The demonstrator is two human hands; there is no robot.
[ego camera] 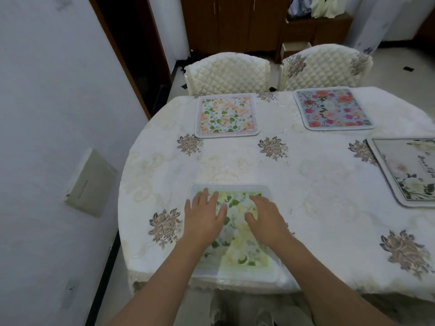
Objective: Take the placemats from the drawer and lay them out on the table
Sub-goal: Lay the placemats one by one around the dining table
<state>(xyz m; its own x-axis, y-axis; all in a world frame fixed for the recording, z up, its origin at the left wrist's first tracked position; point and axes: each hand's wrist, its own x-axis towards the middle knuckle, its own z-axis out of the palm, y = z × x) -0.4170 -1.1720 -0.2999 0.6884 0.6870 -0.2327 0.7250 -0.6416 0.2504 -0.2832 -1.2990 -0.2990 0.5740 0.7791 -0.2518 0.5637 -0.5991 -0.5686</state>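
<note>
Item: green-and-yellow placemat (237,255), a soft floral square with rounded corners and a pale border, lying flat at the near edge of the bench (317,184), its near border just about at the drop of the cloth. Left hand (203,216) and right hand (266,220) both lie palm-down on its far half, fingers straight and spread, pressing and gripping nothing. Risk, as judged: the mat sits so close to the edge that a smoothing stroke pulled toward the body could drag it over the lip; the cream tablecloth (235,161) beneath looks loose, so pressure from the palms may bunch it or slide it along with the mat and leave the mat skewed against the others. Further items laid: peach-and-green placemat (226,115) at the far left side, before a quilted chair (227,72); pink-rose placemat (332,108) to its right, before a second quilted chair (327,67); white-flower placemat (409,170) at the right, cut by the frame edge. All four lie well apart. Beyond the chairs, an open drawer (295,47) shows in the dark wood cabinet (235,22); its contents cannot be made out.
</note>
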